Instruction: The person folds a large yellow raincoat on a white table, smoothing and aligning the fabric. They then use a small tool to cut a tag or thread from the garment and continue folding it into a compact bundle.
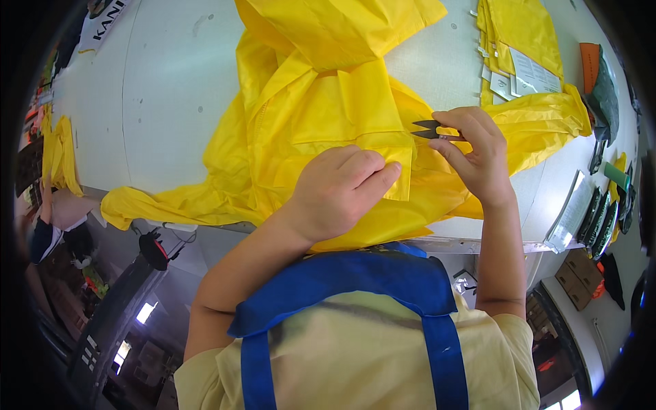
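A yellow jacket point(273, 150) lies spread over the white table, its sleeves reaching out to the left and right. My left hand point(338, 188) is closed on the jacket beside a pocket flap, the fingers curled and the thumb pointing right. In my right hand point(478, 154) is a pair of dark thread snips point(429, 130), held between thumb and fingers. Their blades are parted and point left, close to the right edge of the pocket. Any thread between the blades is too small to make out.
Folded yellow garments point(526, 34) with white labels and papers point(533, 74) are stacked at the far right. Dark packets point(598, 212) and a green roll point(616, 175) sit along the right side. Another person's arm point(46, 201) and a yellow garment point(63, 157) show at the far left.
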Motion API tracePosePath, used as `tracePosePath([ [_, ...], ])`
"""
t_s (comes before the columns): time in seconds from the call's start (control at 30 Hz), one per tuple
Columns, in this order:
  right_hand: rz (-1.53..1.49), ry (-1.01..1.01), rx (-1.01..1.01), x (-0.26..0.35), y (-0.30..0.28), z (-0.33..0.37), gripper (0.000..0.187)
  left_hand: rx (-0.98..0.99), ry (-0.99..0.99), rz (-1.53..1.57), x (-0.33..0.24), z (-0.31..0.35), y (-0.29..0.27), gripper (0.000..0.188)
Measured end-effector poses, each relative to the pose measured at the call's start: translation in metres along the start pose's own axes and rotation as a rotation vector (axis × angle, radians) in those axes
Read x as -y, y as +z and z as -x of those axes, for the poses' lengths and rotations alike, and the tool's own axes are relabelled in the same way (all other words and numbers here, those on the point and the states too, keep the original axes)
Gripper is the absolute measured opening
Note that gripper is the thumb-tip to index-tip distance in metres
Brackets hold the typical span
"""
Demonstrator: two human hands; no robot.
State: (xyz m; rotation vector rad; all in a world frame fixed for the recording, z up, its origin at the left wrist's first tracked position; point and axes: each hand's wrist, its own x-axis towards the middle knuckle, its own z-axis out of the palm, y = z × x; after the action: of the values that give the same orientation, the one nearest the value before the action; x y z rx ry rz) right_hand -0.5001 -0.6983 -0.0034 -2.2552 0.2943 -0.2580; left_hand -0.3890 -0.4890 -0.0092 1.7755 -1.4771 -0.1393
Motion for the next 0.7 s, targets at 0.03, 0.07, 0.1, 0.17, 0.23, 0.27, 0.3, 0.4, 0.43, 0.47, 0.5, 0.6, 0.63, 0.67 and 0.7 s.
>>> tracePosePath([
  [0.03,0.027,-0.056,-0.015,-0.003,0.0,0.0,0.024,-0.008,0.007,-0.005,0.0,0.0,0.0,0.023],
  [0.07,0.037,-0.082,-0.021,-0.003,0.0,-0.001,0.024,-0.01,0.008,-0.006,0.0,0.0,0.001,0.023],
  [0.1,0.047,-0.109,-0.028,-0.002,0.001,-0.004,0.024,-0.011,0.01,-0.008,0.0,0.0,0.001,0.023],
  [0.17,0.07,-0.154,-0.029,-0.001,0.004,-0.007,0.024,-0.012,0.015,-0.011,0.0,0.0,0.002,0.024],
  [0.23,0.094,-0.193,-0.016,-0.001,0.006,-0.01,0.024,-0.013,0.017,-0.016,0.001,0.0,0.003,0.024],
  [0.27,0.113,-0.207,-0.019,0.0,0.007,-0.01,0.024,-0.008,0.014,-0.012,0.001,0.0,0.002,0.025],
  [0.3,0.133,-0.222,-0.022,0.0,0.008,-0.011,0.024,-0.003,0.011,-0.008,0.0,0.0,0.002,0.025],
  [0.4,0.169,-0.263,-0.026,0.0,0.008,-0.012,0.023,0.001,0.011,-0.007,0.0,0.0,0.002,0.026],
  [0.43,0.177,-0.276,-0.026,0.0,0.007,-0.012,0.023,0.001,0.012,-0.009,0.001,0.0,0.002,0.026],
  [0.47,0.178,-0.279,-0.024,0.0,0.008,-0.012,0.023,-0.002,0.014,-0.01,0.001,0.0,0.002,0.026],
  [0.5,0.181,-0.28,-0.022,0.0,0.008,-0.011,0.023,-0.004,0.017,-0.01,0.001,0.0,0.002,0.026],
  [0.6,0.031,-0.161,-0.084,-0.003,0.014,-0.005,0.022,-0.003,0.018,-0.016,0.001,0.0,0.002,0.026],
  [0.63,-0.046,-0.102,-0.115,-0.004,0.015,-0.003,0.021,-0.003,0.018,-0.019,0.001,0.0,0.002,0.026],
  [0.67,-0.127,0.014,-0.128,-0.004,0.014,0.0,0.022,-0.004,0.018,-0.021,0.001,0.0,0.001,0.026],
  [0.7,-0.208,0.13,-0.139,-0.005,0.011,0.003,0.022,-0.006,0.018,-0.022,0.001,0.0,0.001,0.026],
])
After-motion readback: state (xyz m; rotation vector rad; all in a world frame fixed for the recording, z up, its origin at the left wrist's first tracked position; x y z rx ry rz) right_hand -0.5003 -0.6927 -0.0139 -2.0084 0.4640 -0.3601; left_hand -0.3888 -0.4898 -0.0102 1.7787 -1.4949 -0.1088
